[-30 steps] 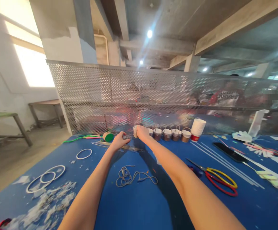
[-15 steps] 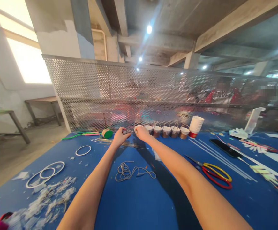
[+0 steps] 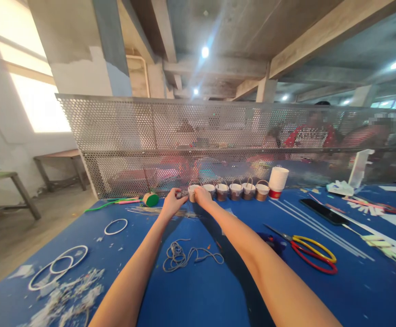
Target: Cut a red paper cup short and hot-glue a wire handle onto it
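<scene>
Both my arms reach far across a blue table (image 3: 198,290). My left hand (image 3: 171,203) pinches a small grey piece, seemingly cord, beside the leftmost small paper cup (image 3: 192,192). My right hand (image 3: 203,197) rests against that cup's near side, fingers curled on it. The cup heads a row of small brown cups with wire handles (image 3: 235,190) along the perforated metal screen (image 3: 184,136). A tangle of grey cord (image 3: 184,256) lies on the table between my forearms.
A white cup stack (image 3: 278,181), scissors with yellow and red handles (image 3: 312,254), a black phone (image 3: 322,211) and white strips lie to the right. White rings (image 3: 61,265), paper scraps and a green spool (image 3: 150,199) lie left. People sit behind the screen.
My right hand has slid off the cup's top to its near side, leaving the cup standing at the row's left end. The view has tilted slightly.
</scene>
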### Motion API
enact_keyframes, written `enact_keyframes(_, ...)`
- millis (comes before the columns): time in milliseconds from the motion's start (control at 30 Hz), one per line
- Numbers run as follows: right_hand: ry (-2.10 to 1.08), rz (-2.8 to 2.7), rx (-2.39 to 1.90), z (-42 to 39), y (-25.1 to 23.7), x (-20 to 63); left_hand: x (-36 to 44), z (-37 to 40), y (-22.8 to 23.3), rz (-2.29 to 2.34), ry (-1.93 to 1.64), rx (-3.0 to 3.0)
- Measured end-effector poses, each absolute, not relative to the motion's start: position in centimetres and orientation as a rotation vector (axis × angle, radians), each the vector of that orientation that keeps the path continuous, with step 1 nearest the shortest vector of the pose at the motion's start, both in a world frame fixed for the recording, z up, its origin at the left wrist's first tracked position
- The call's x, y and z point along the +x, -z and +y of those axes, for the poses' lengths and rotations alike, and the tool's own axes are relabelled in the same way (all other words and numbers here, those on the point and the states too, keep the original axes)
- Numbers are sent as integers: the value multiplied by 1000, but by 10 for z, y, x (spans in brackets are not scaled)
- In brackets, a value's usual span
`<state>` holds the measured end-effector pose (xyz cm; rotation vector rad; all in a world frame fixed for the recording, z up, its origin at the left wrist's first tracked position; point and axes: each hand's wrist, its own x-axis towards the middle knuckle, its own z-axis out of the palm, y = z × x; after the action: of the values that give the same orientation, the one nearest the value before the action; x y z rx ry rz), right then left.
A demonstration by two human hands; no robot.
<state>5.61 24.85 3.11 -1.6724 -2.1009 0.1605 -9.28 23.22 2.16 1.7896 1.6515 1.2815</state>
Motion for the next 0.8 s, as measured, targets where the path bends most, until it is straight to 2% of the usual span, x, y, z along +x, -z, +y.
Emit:
enact_keyframes(133, -290, -1967, -1602, 244, -36, 51, -94, 236, -16, 1639, -1281, 1726)
enact_keyframes(367, -767, -1951, -1425, 226, -43, 34, -95, 240, -9, 1607, -1282, 1594)
enact_keyframes(800, -1011, -1756, -1383, 223, -38, 48, -109, 233, -11, 1444, -1009, 1680)
